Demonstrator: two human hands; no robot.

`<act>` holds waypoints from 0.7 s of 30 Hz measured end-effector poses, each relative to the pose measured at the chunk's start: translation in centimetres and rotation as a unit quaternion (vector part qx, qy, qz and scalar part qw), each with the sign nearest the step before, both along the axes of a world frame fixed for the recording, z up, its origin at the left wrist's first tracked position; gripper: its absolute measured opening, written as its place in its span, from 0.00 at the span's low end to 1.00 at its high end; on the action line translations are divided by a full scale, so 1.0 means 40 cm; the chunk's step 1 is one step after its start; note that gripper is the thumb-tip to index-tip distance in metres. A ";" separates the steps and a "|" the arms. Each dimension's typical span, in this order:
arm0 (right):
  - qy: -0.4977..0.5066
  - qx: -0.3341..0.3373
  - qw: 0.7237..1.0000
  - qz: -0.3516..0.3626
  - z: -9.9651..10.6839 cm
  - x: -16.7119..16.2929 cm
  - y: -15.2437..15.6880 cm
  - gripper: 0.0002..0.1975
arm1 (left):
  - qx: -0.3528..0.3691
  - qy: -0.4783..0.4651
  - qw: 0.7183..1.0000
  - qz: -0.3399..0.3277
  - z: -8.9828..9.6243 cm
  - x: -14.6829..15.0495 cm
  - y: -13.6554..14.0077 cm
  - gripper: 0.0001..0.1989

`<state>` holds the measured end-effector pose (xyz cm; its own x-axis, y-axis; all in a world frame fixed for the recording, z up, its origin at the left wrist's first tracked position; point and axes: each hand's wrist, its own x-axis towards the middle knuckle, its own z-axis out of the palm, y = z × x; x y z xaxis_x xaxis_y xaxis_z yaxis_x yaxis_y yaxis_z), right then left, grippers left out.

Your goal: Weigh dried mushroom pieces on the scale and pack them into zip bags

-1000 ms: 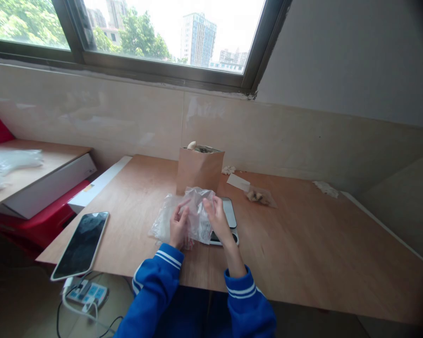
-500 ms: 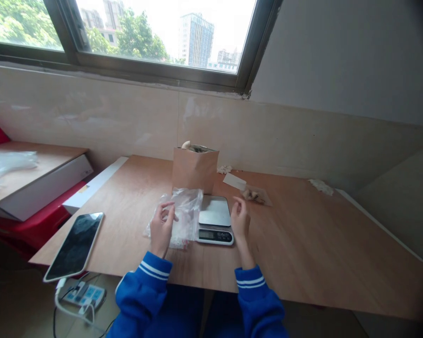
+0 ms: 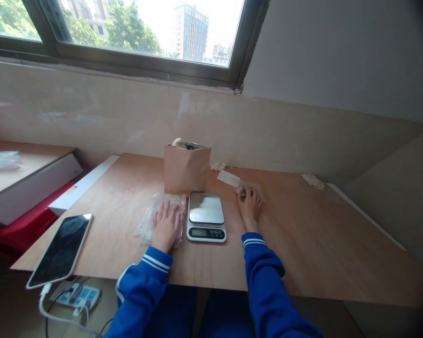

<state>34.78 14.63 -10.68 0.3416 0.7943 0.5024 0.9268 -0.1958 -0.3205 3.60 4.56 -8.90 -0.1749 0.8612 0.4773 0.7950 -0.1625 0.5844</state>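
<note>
My left hand (image 3: 166, 226) lies flat, fingers spread, on a pile of clear plastic bags (image 3: 146, 224). To the right of that pile stands a white digital kitchen scale (image 3: 207, 216) with a bare metal plate; its display is too small to read. Beyond the scale, my right hand (image 3: 249, 205) reaches over a small clear bag of pale brown pieces (image 3: 243, 191). Its fingers are curled round the bag, partly covering it. Behind the scale, a brown paper bag (image 3: 186, 169) stands upright, with a pale piece showing at its open top.
A white card (image 3: 228, 178) lies left of the small bag. White crumpled bits (image 3: 313, 181) sit near the wall. At the table's left edge rests a phone or tablet (image 3: 60, 249) on a cable, above a power strip (image 3: 80, 296). Another table (image 3: 28, 173) stands at left.
My left hand has come down flat onto the plastic bags, which have shifted left off the scale. My right hand has moved from beside the scale to the small bag.
</note>
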 end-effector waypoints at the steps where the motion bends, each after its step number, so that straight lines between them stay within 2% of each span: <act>1: 0.002 0.004 1.000 -0.009 0.002 -0.001 0.000 0.21 | -0.032 0.028 0.999 -0.004 -0.015 0.002 0.001 0.20; 5: 0.041 0.044 0.998 -0.024 0.012 -0.010 -0.016 0.18 | -0.137 0.164 0.977 0.002 -0.032 0.002 -0.003 0.26; 9: 0.128 0.151 0.980 -0.029 0.035 -0.027 -0.065 0.19 | -0.151 0.183 0.971 -0.001 -0.017 -0.002 -0.004 0.25; 12: 0.207 0.247 0.947 -0.004 0.057 -0.042 -0.121 0.20 | -0.136 0.131 0.982 -0.010 -0.022 -0.009 0.006 0.24; 16: 0.377 0.348 0.858 0.009 0.074 -0.089 -0.216 0.18 | -0.071 0.007 0.997 -0.023 -0.019 -0.015 0.017 0.21; 19: 0.416 0.412 0.810 -0.049 0.076 -0.153 -0.298 0.12 | 0.014 -0.086 0.994 -0.068 0.027 0.000 -0.012 0.21; 21: 0.436 0.424 0.792 -0.054 0.082 -0.203 -0.346 0.12 | 0.035 -0.146 0.977 -0.148 0.075 0.026 -0.053 0.21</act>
<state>26.66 0.78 -7.41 0.8948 0.2409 0.3760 0.2740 0.3687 -0.8882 4.65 2.44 -5.90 -0.0602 0.8615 0.5042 0.5074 -0.4086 0.7587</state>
